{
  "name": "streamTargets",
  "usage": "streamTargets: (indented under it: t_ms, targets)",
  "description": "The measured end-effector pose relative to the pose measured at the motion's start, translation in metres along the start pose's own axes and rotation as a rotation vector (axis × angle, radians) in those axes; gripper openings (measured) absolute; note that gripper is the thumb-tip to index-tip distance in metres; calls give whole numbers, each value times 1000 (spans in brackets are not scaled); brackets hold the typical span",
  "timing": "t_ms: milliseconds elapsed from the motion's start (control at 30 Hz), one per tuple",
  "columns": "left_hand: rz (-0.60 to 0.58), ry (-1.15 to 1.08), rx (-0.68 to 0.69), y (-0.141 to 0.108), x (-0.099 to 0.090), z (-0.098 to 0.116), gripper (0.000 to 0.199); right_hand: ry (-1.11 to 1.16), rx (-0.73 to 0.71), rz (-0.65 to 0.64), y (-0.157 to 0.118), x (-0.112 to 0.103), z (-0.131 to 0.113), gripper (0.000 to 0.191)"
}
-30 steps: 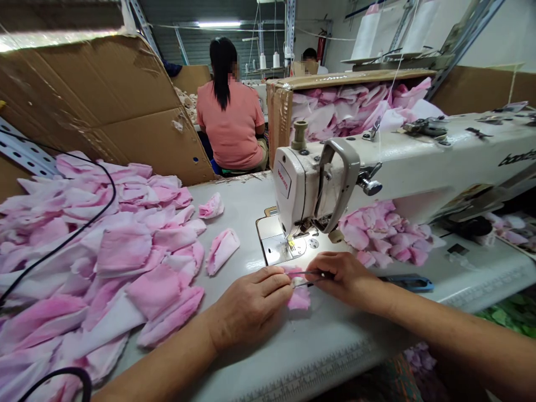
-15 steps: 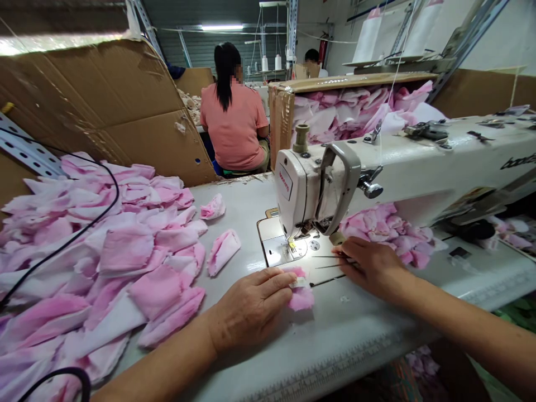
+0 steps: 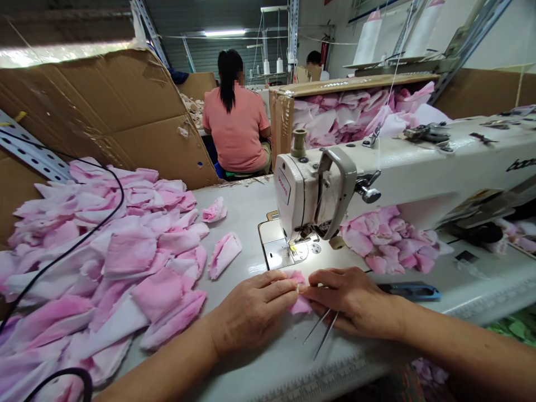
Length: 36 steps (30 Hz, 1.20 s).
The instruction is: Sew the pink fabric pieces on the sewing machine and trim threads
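Note:
My left hand [image 3: 262, 301] presses its fingers on a small pink fabric piece [image 3: 300, 304] in front of the sewing machine [image 3: 307, 195]. Tweezers [image 3: 325, 334] stick out below my right hand [image 3: 354, 298], their two tips apart and pointing toward the table's front edge. The thumb and forefinger of that hand pinch at the right side of the same fabric piece. The lit needle area [image 3: 292, 248] lies just beyond both hands. Two loose pink pieces [image 3: 225, 255] [image 3: 214, 210] rest left of the machine plate.
A large heap of pink and white fabric [image 3: 129, 251] covers the left, crossed by a black cable [image 3: 84, 237]. More pieces [image 3: 391, 240] lie under the machine arm. Blue-handled snips [image 3: 412, 291] are by my right wrist. Behind stand a filled carton [image 3: 282, 120] and a seated person [image 3: 237, 128].
My right hand has moved left and nearer from beside the needle area to the fabric piece, bringing the tweezers along. The blue-handled snips now show. My left hand stays on the piece.

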State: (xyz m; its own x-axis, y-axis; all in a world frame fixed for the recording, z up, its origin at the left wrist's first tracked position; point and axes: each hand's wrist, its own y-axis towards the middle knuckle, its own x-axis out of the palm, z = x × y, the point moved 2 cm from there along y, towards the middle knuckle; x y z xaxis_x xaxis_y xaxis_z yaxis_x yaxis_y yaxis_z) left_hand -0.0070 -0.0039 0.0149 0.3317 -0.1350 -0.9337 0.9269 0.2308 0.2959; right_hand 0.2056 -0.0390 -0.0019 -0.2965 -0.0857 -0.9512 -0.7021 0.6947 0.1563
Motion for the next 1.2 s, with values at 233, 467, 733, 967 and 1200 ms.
streamTargets:
  t_ms: [233,467,733,967,1200]
  targets:
    - [-22,-8,7,2,-2,4,28,30,-49,-6,-2,-1,-3,39]
    - [29,8,4,-2,1,5,18,55,-115,87,-1,6,-4,42]
    - [106,189,-277,-18,-13,-6,12,-21,-83,119,-3,9,-5,38]
    - [34,574,-905,-58,-40,-43,19,-15,-58,110,-5,11,-6,34]
    - [8,498,-832,-57,-43,-41,22,-31,-45,118,-3,9,-7,31]
